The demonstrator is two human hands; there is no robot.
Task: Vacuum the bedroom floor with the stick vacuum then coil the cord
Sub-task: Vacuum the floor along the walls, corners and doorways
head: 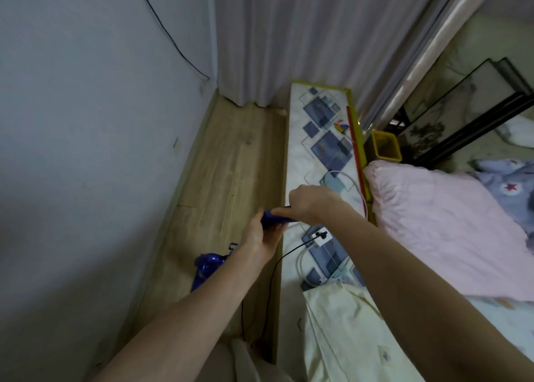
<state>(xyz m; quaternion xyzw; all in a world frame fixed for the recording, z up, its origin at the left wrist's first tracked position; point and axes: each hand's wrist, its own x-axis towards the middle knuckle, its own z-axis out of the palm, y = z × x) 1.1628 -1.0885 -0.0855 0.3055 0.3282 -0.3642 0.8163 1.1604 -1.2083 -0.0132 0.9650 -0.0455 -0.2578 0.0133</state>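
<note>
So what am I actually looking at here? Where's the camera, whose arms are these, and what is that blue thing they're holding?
There is no robot here. The one picture comes from a wide-angle camera worn on a person's head, looking forward and down, so the two bare arms reaching in from the bottom are the wearer's own. The left hand and the right hand both grip a blue handle, which belongs to the stick vacuum; its blue body shows lower down, partly hidden by the left arm, over the wooden floor. A thin black cord trails down near the hands; where it ends cannot be seen. To the right runs a long patterned ledge beside the bed, with a white cable and a few small items on it. Further right lies a pink pillow.
</note>
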